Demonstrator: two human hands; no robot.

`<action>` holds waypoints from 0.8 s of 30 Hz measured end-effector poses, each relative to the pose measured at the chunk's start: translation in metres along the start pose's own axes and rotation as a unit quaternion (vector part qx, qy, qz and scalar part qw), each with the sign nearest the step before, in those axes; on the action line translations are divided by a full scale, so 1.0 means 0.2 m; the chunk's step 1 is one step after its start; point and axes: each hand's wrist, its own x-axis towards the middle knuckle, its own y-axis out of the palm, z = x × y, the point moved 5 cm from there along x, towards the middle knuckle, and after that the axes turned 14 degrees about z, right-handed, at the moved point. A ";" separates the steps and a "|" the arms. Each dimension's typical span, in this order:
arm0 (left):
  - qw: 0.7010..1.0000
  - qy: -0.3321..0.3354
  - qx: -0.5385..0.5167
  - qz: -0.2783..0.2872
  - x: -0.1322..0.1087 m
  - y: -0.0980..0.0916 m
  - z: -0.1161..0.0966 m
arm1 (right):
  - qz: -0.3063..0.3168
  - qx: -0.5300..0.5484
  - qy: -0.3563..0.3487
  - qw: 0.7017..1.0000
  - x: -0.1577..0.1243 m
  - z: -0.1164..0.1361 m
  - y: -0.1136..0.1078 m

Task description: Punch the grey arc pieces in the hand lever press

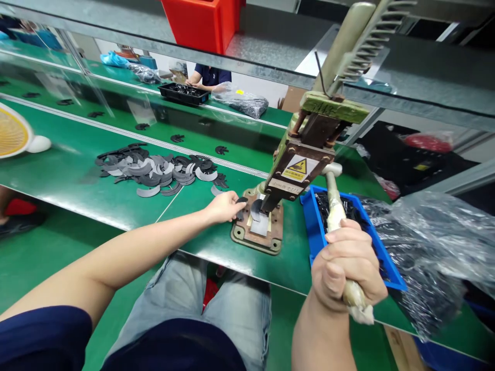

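My left hand pinches a dark curved piece at the left edge of the press base. Another dark curved piece lies on a light plate on that base, beneath the ram of the hand press. My right hand is wrapped round the press's lever handle, which slopes down toward me. Left of the press, a pile of black and grey curved pieces is spread on the green table.
A blue bin of black parts stands right of the press, beside clear plastic bags. Behind the pile runs a green conveyor carrying spaced black parts. Overhead is a metal shelf with a red bin. Another person sits across.
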 end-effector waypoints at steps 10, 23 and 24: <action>0.988 0.056 -0.115 0.083 0.06 0.05 -0.11 | 0.019 -0.007 -0.013 1.000 0.00 0.00 -0.01; 0.983 0.111 -0.051 0.136 0.17 0.04 -0.03 | -0.026 -0.013 0.011 0.999 0.01 0.02 0.02; 0.984 0.107 -0.043 0.137 0.18 0.04 -0.03 | -0.026 -0.013 0.015 0.999 0.01 0.02 0.02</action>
